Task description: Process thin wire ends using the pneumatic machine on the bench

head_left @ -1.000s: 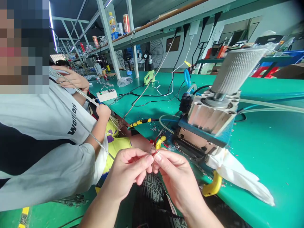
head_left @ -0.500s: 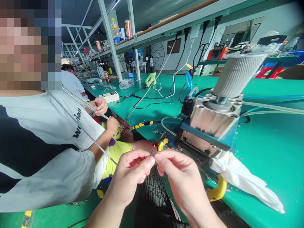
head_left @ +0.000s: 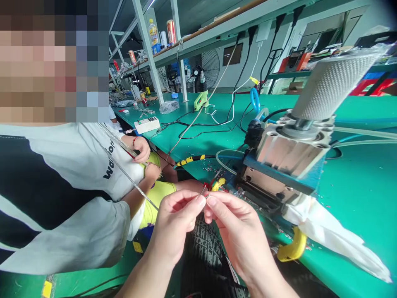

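My left hand [head_left: 181,225] is closed in a pinch, with the short tip of a thin wire [head_left: 203,190] poking up between thumb and forefinger. Against it, nearly fingertip to fingertip, my right hand [head_left: 237,225] pinches at the same wire; its exact grip is mostly hidden by the fingers. A silvery cable [head_left: 124,178] slants down from the upper left and passes out of sight behind my left hand. Just beyond my fingertips is a yellow curved handle [head_left: 218,184]. To the right of my hands stands a bench press with a knurled metal cylinder [head_left: 333,85].
A co-worker in a white and black shirt [head_left: 65,182] sits close on the left, hands on a bundle of silvery cables. The green table [head_left: 350,174] carries small scraps, cords, a white cloth [head_left: 341,236], a second yellow handle [head_left: 293,246] and a white power strip [head_left: 147,125].
The view has shifted slightly, so the press appears farther right. My hands keep their pinch, fingertips together. The co-worker's hands have moved a little lower along the cables.
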A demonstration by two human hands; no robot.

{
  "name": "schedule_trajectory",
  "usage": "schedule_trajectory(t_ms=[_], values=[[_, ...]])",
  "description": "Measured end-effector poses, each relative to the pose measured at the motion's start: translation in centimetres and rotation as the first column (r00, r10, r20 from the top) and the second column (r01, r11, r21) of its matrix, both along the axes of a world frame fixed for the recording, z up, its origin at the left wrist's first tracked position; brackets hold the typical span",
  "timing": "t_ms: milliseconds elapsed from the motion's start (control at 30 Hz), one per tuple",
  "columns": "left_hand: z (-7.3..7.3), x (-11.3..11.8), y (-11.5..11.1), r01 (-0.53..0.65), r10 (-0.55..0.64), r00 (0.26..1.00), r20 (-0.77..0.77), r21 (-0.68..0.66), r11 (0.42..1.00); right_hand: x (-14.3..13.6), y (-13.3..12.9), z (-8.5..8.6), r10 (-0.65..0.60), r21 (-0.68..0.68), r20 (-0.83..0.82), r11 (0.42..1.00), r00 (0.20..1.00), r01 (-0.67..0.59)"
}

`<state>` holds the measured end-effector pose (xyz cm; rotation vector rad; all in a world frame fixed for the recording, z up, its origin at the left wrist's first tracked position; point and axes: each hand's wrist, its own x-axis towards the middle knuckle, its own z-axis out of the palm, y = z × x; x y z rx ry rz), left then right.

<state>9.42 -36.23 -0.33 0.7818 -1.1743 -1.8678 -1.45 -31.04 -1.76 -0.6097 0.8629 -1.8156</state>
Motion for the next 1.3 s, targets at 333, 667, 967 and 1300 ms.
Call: schedule_trajectory(t_ms=[333,667,967,1300], values=[[-0.1,-0.1,0.1,-0.036,0.041,0.998,0.057,-0.077,0.996,-0.1,0.2,-0.1,0.032,0.006,-0.04,0.999,0.999,-0.031],[0.8,-0.4,0.4,-0.03,0.038,0.998,0.053,-0.143,0.989,-0.2,0.3,-0.2,0.011,-0.004,-0.047,1.0,0.999,-0.011],[0.2,-0.5,0.1,-0.004,0.024,0.996,0.089,-0.21,0.978,0.0,0.3,-0.5,-0.02,0.003,-0.013,1.0,1.0,0.02],[-0.5,-0.7,0.3,0.073,-0.059,0.995,0.077,-0.2,0.977,-0.6,0.5,-0.1,-0.026,0.053,0.13,0.998,0.991,0.019]])
